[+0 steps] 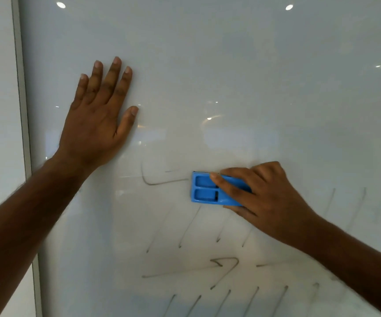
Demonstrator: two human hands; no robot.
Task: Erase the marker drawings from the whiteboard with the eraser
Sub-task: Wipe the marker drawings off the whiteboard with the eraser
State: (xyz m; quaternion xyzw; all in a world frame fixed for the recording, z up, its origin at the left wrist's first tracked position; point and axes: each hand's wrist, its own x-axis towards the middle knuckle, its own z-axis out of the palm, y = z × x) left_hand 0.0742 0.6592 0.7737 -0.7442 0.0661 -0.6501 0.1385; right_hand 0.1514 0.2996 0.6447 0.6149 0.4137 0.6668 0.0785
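Head view: The right hand [269, 197] is gripping the blue eraser [214, 188], thumb along its upper edge and fingers curled under its lower edge, and is pressing it flat against the whiteboard [230, 65]. The left hand [98, 117] is lying flat on the board up and to the left, fingers straight and slightly spread, holding nothing.

Progress, as a judgement: the task is partly done. The upper board is showing no marks. A hooked grey stroke [159, 181] is ending just beside the eraser's left end. Below, slanted strokes [189, 227], an arrow-shaped line [221, 268] and a lower row of slanted strokes [251, 300] are remaining; several are looking faint or smeared.

Clearance: the board's left frame [23, 110] is standing well apart from the eraser, just beside the left wrist. Open board is lying left, below and right of the eraser. The right and bottom edges are not visible.
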